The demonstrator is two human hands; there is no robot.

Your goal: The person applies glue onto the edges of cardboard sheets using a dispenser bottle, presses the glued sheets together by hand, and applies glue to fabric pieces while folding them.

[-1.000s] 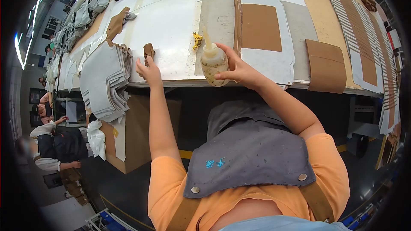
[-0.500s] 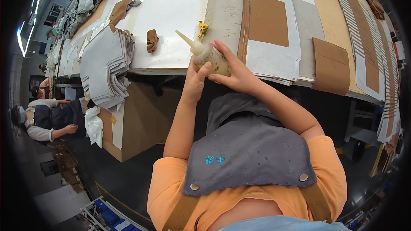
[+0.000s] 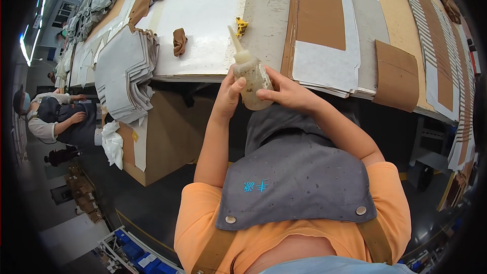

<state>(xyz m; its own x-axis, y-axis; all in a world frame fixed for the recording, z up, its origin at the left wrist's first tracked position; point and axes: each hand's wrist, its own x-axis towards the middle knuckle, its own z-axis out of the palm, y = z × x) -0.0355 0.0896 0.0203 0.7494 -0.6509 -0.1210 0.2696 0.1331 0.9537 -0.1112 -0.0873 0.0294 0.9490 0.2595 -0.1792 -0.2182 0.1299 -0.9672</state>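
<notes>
A translucent squeeze bottle (image 3: 249, 82) with a long pointed nozzle is held between both hands in front of the table edge. Dark specks and smears mark its body, and the nozzle points up and slightly left. My left hand (image 3: 231, 94) grips its left side, thumb on the front. My right hand (image 3: 286, 91) closes on the right side, its thumb pressed across the bottle. Just beyond the nozzle tip lies a small yellow and black item (image 3: 242, 26) on the table.
A crumpled brown piece (image 3: 179, 42) lies on the white table (image 3: 203, 15). Stacked white sheets (image 3: 124, 71) overhang its left edge above a cardboard box (image 3: 172, 132). Brown panels (image 3: 320, 19) on white sheets lie to the right. A co-worker (image 3: 56, 116) is at far left.
The bottle has turned more upright and come slightly lower and closer to me. Its nozzle has swung right, from pointing left. Both hands still hold it.
</notes>
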